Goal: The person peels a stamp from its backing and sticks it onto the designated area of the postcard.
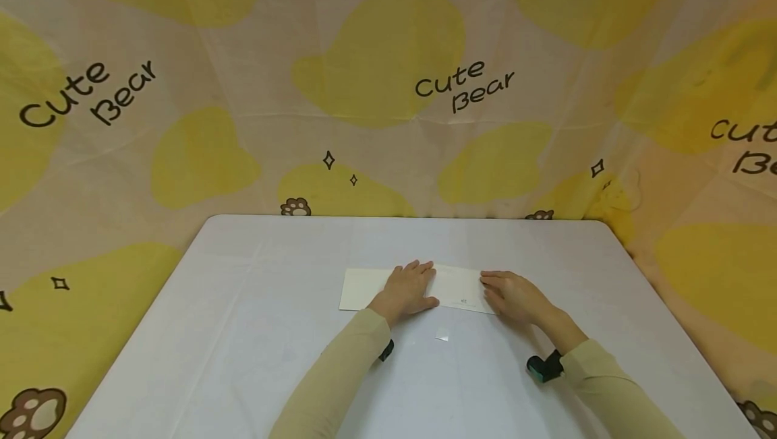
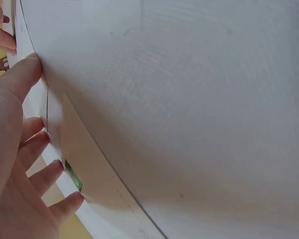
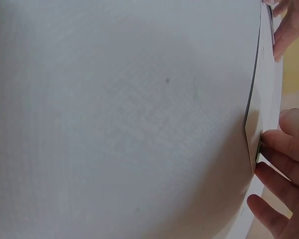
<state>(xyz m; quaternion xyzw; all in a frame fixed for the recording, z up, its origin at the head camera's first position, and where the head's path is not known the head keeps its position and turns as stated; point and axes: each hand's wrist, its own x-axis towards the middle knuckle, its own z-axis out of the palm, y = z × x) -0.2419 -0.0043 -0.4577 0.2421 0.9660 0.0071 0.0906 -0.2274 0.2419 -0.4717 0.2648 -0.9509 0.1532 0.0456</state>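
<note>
Two pale, flat, paper-like pieces lie end to end on the white table in the head view: a left piece [image 1: 363, 289] and a right piece [image 1: 459, 287] with small print near its front edge. My left hand [image 1: 405, 293] rests over where they meet, fingers extended and spread. In the left wrist view its fingertips touch the paper, where a small green patch [image 2: 74, 176] shows. My right hand [image 1: 517, 297] touches the right piece's right end with gently bent fingers. In the right wrist view, the thumb [image 3: 293, 120] stands apart from that end.
A small whitish, shiny scrap [image 1: 442, 335] lies on the white table [image 1: 243, 358] in front of the paper. Behind the table hangs a cream and yellow cloth [image 1: 376, 88] with printed words. Dark devices are worn at both wrists.
</note>
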